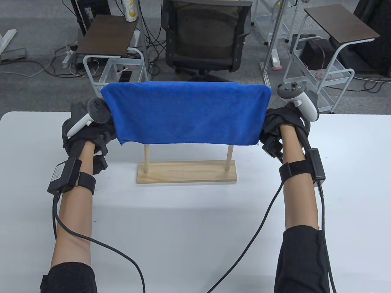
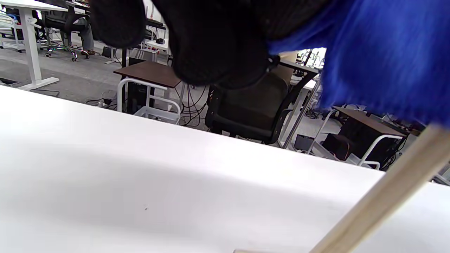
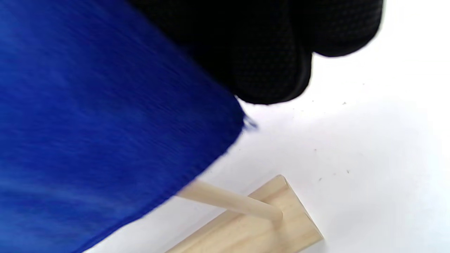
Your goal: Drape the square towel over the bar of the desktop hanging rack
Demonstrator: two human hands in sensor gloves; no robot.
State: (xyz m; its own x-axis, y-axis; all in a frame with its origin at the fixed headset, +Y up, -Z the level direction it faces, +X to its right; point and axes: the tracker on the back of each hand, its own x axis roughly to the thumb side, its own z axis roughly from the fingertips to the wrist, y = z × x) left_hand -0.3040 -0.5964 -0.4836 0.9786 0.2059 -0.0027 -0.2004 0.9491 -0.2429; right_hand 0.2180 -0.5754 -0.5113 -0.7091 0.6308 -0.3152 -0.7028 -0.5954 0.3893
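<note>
- Nearest us, our forearms ran up the white bench [image 1: 195,232] side by side, each ending at one short edge of the towel [image 1: 186,113].
- Our left hand [image 1: 88,128] sat at the towel's lower left corner; in the left wrist view the gloved fingers [image 2: 211,45] met the blue cloth, and we judged they pinched that edge, though the contact itself was hidden.
- Our right hand [image 1: 282,125] sat at the lower right corner; in the right wrist view its fingers [image 3: 267,59] were bunched together against the cloth, so we judged a pinch there too.
- Between the hands, the towel hung as a wide blue sheet, its long axis running left to right, its near hem level and well above the wooden base [image 1: 187,175].
- Under that hem the two upright dowels [image 1: 228,157] of the rack showed, standing in the base.
- Farther off, the towel's top fold ran left to right, as the bar would; the bar itself was covered, so we could only judge that the cloth already lay over it.
- Both hands were equally near, one per end, so we judged the coming move to be a matched letting go.
</note>
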